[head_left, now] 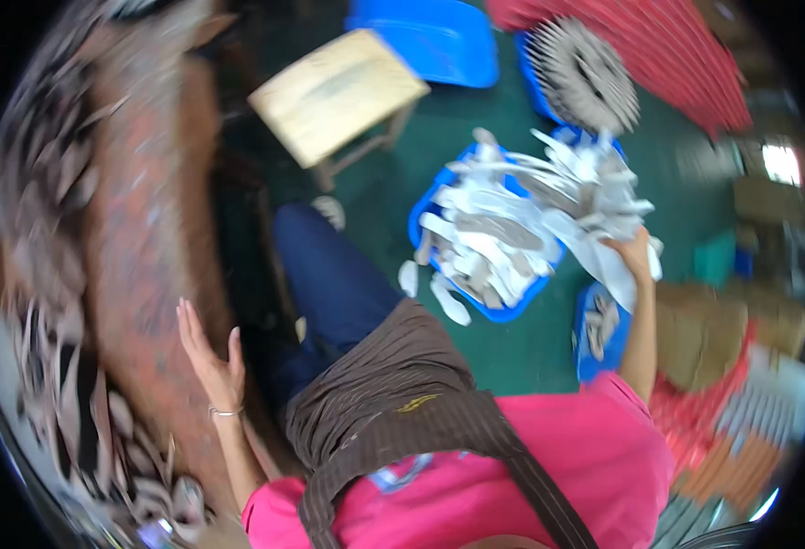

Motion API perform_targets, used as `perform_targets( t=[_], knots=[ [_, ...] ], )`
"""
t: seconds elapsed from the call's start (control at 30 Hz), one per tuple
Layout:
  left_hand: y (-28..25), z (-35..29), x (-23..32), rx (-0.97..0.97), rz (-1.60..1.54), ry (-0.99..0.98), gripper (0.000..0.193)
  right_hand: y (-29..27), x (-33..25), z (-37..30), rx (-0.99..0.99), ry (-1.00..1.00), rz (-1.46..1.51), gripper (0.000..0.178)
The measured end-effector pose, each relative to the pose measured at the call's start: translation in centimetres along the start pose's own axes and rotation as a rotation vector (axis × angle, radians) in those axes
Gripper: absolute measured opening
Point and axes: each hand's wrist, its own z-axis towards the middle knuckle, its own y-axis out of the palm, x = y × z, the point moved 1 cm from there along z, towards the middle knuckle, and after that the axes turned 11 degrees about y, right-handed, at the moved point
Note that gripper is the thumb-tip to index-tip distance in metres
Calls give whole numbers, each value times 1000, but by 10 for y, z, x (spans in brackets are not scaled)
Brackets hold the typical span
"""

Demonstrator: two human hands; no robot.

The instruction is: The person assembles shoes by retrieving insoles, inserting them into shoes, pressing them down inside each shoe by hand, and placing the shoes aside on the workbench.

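My right hand [636, 255] reaches out to the right, its fingers closed on a bunch of white and grey insole-shaped pieces [598, 197]. The bunch hangs beside and partly over a blue tub [505, 314] heaped with similar flat pieces [485, 240]. Two loose white pieces [450, 300] show at the near left side of that tub. On the left, my left hand [215, 371] is held with fingers stretched and thumb apart, holding nothing. It hovers by the edge of a long, worn reddish-brown bench [142, 247]. Motion blur softens the finer detail.
Many grey-brown strips and pieces [50, 210] lie along the bench's left side. Ahead stand a wooden stool [338, 91] and a blue basin [439, 41]. A ring of grey pieces [584, 75], a red striped sack [640, 46] and a smaller blue tray [593, 357] are to the right.
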Motion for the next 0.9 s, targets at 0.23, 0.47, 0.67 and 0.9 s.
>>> perform_targets(
  t=[0.23, 0.47, 0.67, 0.9],
  knots=[
    [-64, -203, 5, 366, 226, -446, 78, -65, -189, 4, -215, -654, -190, 55],
    [-64, -316, 44, 596, 250, -832, 76, -89, -487, -88, -180, -1083, -43, 57],
    [-46, -353, 50, 721, 226, -1062, 73, 25, -717, -288, -721, -1538, -16, 61],
    [-33, -359, 44, 694, 339, -1084, 63, 288, -793, -448, -305, -1774, -195, 108]
  ],
)
